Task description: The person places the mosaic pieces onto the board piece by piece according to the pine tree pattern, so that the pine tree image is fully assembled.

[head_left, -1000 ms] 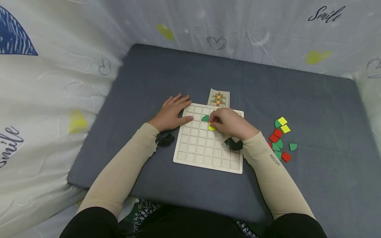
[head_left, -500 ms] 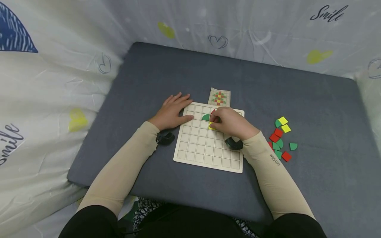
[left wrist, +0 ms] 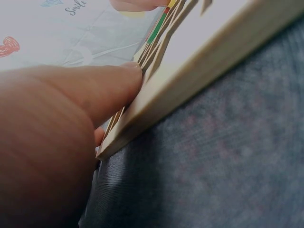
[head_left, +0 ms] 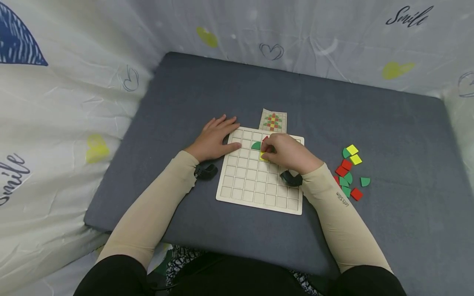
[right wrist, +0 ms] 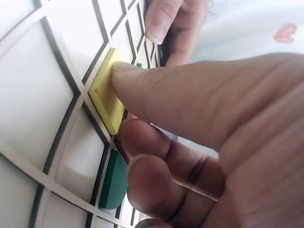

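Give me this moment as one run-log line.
left hand: on board | right hand: thumb on yellow tile | loose tiles: right of board | card: beyond board

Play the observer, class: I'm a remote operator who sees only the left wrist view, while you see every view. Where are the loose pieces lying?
Observer: The loose pieces lie on the gray table, to the right of the board.
Operator: I glimpse only part of the right hand; what is its thumb on?
Observer: The right wrist view shows it on a yellow square.
Operator: Anything at the board's far edge?
Observer: Yes, in the head view, a card printed with a red, yellow and green pattern.
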### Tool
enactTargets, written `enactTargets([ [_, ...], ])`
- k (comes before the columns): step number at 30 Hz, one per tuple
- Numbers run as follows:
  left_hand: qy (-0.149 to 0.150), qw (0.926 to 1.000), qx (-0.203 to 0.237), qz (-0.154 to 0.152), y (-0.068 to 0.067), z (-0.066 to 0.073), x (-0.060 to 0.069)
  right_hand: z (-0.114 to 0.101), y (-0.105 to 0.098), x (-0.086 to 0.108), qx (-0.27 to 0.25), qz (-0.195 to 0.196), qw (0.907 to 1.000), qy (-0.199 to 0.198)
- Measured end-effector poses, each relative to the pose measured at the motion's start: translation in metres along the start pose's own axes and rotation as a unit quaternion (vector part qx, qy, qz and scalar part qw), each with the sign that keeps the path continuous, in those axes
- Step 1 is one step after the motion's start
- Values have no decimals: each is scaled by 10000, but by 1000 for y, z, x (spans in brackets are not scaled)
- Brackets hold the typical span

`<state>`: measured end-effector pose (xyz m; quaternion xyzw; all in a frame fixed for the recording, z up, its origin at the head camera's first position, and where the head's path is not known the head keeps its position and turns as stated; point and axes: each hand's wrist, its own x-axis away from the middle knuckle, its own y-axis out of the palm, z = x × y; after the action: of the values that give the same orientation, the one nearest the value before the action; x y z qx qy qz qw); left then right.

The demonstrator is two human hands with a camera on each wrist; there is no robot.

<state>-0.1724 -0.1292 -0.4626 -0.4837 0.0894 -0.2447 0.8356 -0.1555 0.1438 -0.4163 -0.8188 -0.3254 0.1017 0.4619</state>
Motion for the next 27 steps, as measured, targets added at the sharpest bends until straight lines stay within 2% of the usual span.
enactTargets([
  [5,-22,10000,-34,39,-2,-2,0,-1,-1,-1,70,71,9999,-74],
  [12,36,10000,-64,-23,1,-1,0,-1,-2,4,189,-47,9995,230],
  [21,26,10000,-7,39,0,1,1,0,-6,8,138,-38,9994,323],
  [27,26,10000,-44,30,1,0,-1,2,-11,19,166,43,9983,560],
])
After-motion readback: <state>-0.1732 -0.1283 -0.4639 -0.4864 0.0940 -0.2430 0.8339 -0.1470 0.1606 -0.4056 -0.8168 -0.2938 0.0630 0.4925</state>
